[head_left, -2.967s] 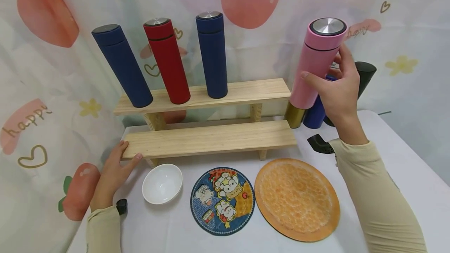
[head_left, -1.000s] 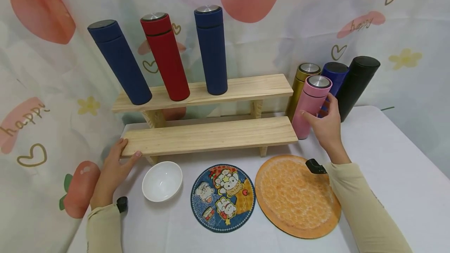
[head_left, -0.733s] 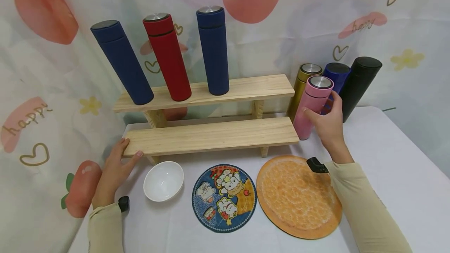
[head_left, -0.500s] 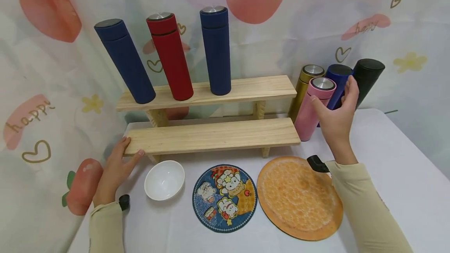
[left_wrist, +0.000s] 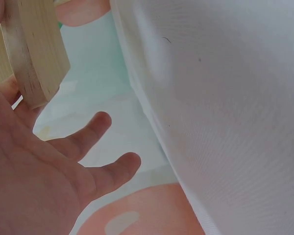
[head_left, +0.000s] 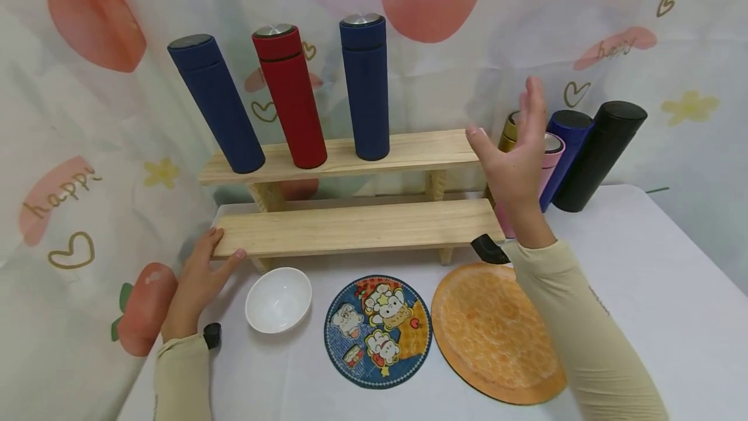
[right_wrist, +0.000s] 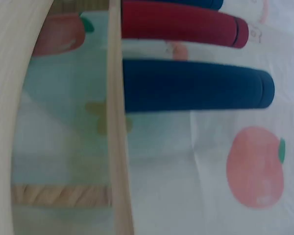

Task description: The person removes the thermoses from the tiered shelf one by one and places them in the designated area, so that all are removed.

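Here, right hand (head_left: 514, 161) raised with fingers straight, holding nothing, in front of the pink flask (head_left: 548, 160).

Left hand (head_left: 201, 271) flat and relaxed against the left end of the lower shelf (head_left: 356, 229), gripping nothing. Pink flask upright on the table (head_left: 643, 265) just right of the shelf, crowded against a gold flask (head_left: 510, 135), a blue flask (head_left: 563, 141) and a black flask (head_left: 598, 154). Likely risk: a careless sweep of the lifted hand toppling that tight cluster, or a shove on the shelf rocking the three tall flasks (head_left: 292, 96) on the upper shelf (head_left: 409, 148). White bowl (head_left: 278, 299) empty; all flasks capped, contents hidden.
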{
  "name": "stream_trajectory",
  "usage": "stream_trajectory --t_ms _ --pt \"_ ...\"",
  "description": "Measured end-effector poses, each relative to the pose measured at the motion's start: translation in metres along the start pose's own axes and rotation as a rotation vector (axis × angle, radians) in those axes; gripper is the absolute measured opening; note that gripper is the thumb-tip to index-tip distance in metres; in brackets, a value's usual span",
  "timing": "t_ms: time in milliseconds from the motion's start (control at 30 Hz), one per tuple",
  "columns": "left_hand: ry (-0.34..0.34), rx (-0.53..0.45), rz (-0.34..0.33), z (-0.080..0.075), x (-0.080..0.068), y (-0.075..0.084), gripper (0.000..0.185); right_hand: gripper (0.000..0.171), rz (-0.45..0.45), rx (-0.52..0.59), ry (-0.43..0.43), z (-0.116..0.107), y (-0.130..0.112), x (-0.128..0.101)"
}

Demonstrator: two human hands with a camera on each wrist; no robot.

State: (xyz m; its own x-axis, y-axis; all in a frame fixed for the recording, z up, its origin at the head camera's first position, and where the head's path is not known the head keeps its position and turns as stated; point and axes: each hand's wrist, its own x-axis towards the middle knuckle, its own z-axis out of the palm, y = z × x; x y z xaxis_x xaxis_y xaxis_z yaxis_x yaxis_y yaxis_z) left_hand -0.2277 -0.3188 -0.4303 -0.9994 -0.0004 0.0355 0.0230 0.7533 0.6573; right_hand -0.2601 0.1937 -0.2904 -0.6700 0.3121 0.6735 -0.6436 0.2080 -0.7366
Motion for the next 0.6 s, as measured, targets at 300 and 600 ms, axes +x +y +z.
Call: stream_trajectory --t_ms 300,600 --pt "0.003 0.015 -0.014 0.0 0.0 0.001 0.094 0.1 0.183 0.104 -0.262 0.059 -0.014 0.025" --pt "0.004 0.01 -0.007 0.0 -0.001 0.003 0.091 0.103 0.354 0.157 -0.372 0.102 -0.017 0.046"
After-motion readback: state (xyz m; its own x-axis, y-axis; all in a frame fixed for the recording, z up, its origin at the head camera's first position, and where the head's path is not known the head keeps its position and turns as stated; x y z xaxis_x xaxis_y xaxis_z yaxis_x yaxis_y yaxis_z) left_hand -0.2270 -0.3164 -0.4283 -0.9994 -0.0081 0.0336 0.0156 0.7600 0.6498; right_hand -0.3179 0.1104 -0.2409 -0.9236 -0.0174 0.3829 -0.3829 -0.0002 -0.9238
